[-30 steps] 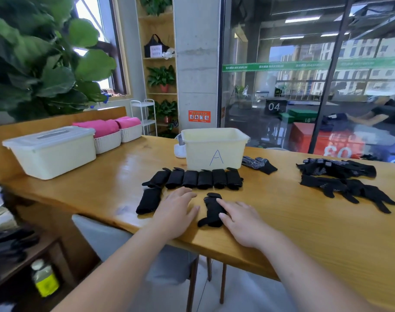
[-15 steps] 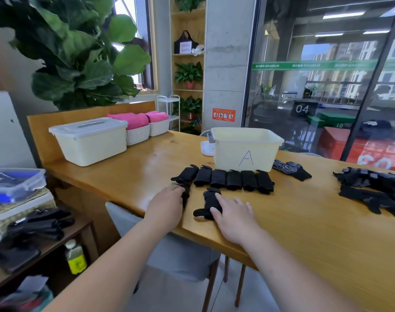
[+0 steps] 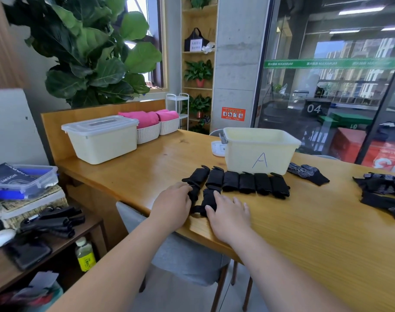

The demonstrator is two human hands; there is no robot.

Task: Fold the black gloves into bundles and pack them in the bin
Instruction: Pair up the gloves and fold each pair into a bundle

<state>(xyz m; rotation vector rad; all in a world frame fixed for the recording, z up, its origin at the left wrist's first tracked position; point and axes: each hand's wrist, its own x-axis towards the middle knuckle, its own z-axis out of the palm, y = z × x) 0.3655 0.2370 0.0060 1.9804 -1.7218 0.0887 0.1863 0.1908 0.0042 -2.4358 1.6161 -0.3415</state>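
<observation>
Left hand point(image 3: 171, 208) knuckles-up near the table's front edge, fingers bent down onto a small folded bundle point(image 3: 193, 192); pinch or mere rest impossible to tell, with the fingertips hidden behind the hand itself. Right hand point(image 3: 230, 213) flat and spread on the table point(image 3: 304, 233), fingers straight, holding nothing, index side touching a second bundle point(image 3: 208, 199) lying between the two hands. Further back, a row of six bundles point(image 3: 246, 183) side by side, just in front of the bin point(image 3: 261, 152) marked A. No view down to the bin's floor. Loose gloves point(image 3: 385, 194) well apart to the right, one more pair point(image 3: 309, 172) beside the bin.

Probably squaring up the two near bundles ahead of packing.

Likely trouble from here:
- Unrolling: soft knit, no tie, so apt to spring open if lifted by one end or gripped too loosely.
- Sliding off: both near bundles close to the front edge, with a chair and floor below; a careless pull toward the body enough to drop one.
- Knocking the row: little room between near bundles and row, so easy to skew on reaching forward.
- Shoving the bin: light plastic, likely to skid back if struck on its wall
</observation>
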